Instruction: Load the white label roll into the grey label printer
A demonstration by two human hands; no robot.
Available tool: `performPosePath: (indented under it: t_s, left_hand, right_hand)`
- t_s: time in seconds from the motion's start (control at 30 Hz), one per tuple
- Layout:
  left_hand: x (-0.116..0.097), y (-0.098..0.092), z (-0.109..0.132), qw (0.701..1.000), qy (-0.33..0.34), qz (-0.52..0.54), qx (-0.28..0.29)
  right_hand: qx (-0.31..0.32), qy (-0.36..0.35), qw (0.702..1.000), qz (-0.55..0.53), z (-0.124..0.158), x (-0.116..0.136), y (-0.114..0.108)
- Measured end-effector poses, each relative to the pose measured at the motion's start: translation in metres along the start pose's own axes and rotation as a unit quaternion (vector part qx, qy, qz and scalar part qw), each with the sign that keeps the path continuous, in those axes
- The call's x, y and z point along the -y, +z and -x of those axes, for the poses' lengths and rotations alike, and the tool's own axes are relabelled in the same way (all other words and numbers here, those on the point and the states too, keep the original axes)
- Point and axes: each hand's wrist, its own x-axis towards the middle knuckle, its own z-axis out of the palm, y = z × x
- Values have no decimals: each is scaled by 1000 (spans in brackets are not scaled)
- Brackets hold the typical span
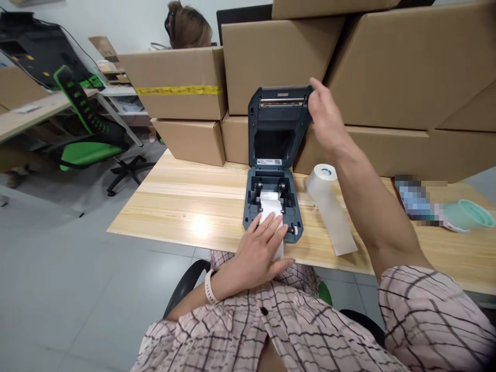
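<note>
A label printer (273, 214) sits on the wooden table (186, 206), its lid (277, 129) swung up and back so that it leans toward the stacked cardboard boxes (279, 57) at twelve o'clock. With the lid up, the paper bay is open to view. A white paper strip (270, 204) runs from the bay toward the printer's front edge at six o'clock.

The left hand (259, 253) lies on the strip with its fingers flat and slightly spread. That appears to keep the paper down against the front edge instead of letting it curl. A pale watch (210, 287) shows on that wrist.

The right hand (325, 119) reaches up to about one o'clock of the printer, its fingertips at the lid's top right corner. This seems to steady the raised lid. Whether the fingers pinch the edge or only touch it cannot be told from behind.

At three o'clock of the printer, just beside it, a second paper roll (324, 178) lies on its side with a length unrolled toward the person. Farther along at three o'clock is a green cup (468, 214). A green chair (85, 134) stands at nine o'clock, and another person's head (188, 28) shows behind the boxes at eleven.
</note>
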Motion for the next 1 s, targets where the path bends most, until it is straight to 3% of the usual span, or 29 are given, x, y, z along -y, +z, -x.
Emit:
performPosePath:
  t_s: [0.07, 0.17, 0.3, 0.47, 0.6, 0.7, 0.8, 0.9, 1.0]
  left_hand:
    - [0, -2, 10, 1000, 29, 6, -8]
    - [8, 0, 18, 996, 56, 22, -68]
    - [12, 4, 16, 980, 79, 51, -175]
    - [4, 8, 23, 950, 78, 18, -300]
    - [12, 13, 32, 915, 35, 34, -401]
    - [28, 16, 20, 887, -147, 199, -390]
    - [42, 18, 2, 809, -285, 423, -291]
    - [48, 23, -8, 756, -311, 530, -225]
    - [49, 27, -11, 754, -299, 528, -250]
  right_hand:
    - [-24, 7, 1000, 0, -12, 2, 7]
    - [-37, -10, 999, 11, 8, 13, 6]
    - [-51, -90, 995, 8, 81, 26, -3]
    - [57, -182, 980, 63, 183, 21, 2]
    - [77, -210, 967, 120, 232, 7, 18]
    - [41, -199, 972, 118, 244, 0, 30]
    - [0, -188, 977, 102, 245, -3, 39]
    - [-28, -184, 978, 93, 244, -3, 46]
    - [-55, -180, 978, 92, 245, -3, 52]
